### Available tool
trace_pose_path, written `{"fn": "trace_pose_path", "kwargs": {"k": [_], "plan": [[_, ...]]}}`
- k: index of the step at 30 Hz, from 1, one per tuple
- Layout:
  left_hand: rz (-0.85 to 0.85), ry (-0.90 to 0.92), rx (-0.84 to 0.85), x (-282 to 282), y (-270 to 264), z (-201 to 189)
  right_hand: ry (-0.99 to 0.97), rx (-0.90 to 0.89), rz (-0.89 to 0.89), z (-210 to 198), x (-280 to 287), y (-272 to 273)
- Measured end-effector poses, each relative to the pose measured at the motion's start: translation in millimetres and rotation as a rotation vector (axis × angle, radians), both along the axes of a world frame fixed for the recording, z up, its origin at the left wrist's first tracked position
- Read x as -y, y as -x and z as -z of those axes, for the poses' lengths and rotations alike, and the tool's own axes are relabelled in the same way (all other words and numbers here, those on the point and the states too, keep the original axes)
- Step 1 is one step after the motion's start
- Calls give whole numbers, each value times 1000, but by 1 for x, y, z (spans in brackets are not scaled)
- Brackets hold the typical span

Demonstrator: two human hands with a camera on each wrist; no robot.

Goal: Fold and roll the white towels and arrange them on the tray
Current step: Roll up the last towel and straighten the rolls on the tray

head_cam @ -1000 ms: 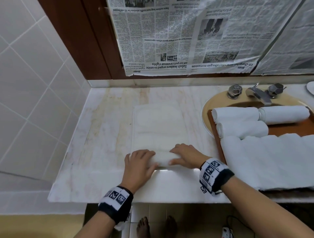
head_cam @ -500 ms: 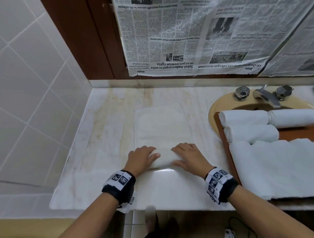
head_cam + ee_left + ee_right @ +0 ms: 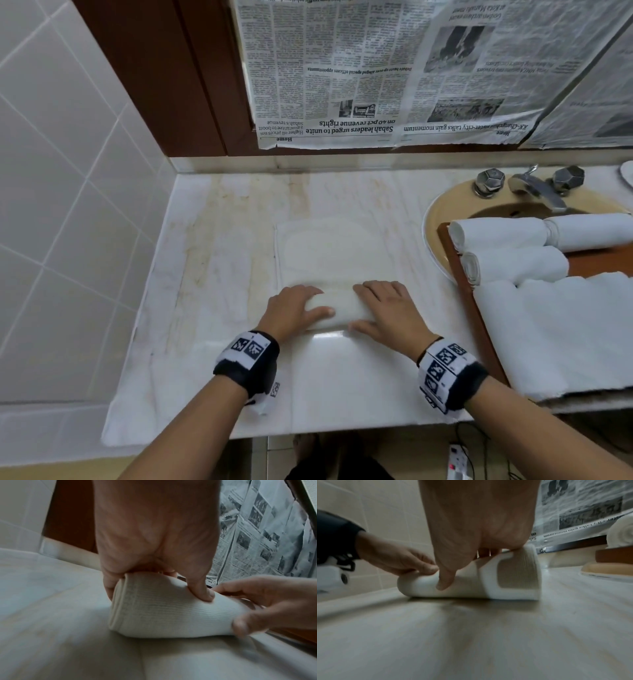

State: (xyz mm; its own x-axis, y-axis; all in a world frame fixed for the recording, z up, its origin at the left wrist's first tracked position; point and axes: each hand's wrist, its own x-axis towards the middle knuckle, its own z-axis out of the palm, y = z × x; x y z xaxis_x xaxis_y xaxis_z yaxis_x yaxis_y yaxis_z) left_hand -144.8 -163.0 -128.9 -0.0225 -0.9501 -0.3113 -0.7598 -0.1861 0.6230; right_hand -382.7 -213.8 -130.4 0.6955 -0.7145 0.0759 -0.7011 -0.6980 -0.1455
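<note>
Fingers [image 3: 202, 592] of the left hand [image 3: 291, 313] and the right hand [image 3: 390, 315] curl over a half-rolled white towel [image 3: 337, 308] on the counter [image 3: 212, 274], thumbs behind it. Both hands squeeze it, likely to keep the roll tight. Its flat part lies ahead. On the right, a brown tray [image 3: 476, 308] holds rolled towels [image 3: 507, 263] and a loose towel pile [image 3: 565, 332], so little room is left there

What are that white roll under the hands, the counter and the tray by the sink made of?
The towel roll looks like woven cotton: fine ribbed rows show. The counter seems polished marble or a stone lookalike, pale, veined and reflective. The tray looks like reddish-brown wood, though its grain is unclear.
</note>
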Motion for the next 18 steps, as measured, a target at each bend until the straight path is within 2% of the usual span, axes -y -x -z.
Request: {"fn": "trace_pose_path", "kwargs": {"k": [2, 4, 8, 10, 12, 14, 15, 18], "plan": [[16, -66, 41, 6, -2, -2, -80, -54, 22, -1, 12, -4], [42, -89, 112, 10, 0, -6, -239, -114, 42, -11, 24, -9], [144, -22, 304, -5, 7, -18, -616, -193, 48, -27, 36, -13], [211, -6, 323, -20, 11, -18, -739, -175, 42, -28, 35, -6], [217, -27, 271, -31, 12, -12, -784, -123, 39, -28, 29, 2], [191, -55, 193, -32, 9, -8, -715, -7, 40, -27, 18, 8], [180, -72, 149, -29, 8, -7, -617, 56, 15, -24, 9, 11], [141, -110, 67, -16, 3, -7, -181, 36, -126, -10, -17, 12]]}}
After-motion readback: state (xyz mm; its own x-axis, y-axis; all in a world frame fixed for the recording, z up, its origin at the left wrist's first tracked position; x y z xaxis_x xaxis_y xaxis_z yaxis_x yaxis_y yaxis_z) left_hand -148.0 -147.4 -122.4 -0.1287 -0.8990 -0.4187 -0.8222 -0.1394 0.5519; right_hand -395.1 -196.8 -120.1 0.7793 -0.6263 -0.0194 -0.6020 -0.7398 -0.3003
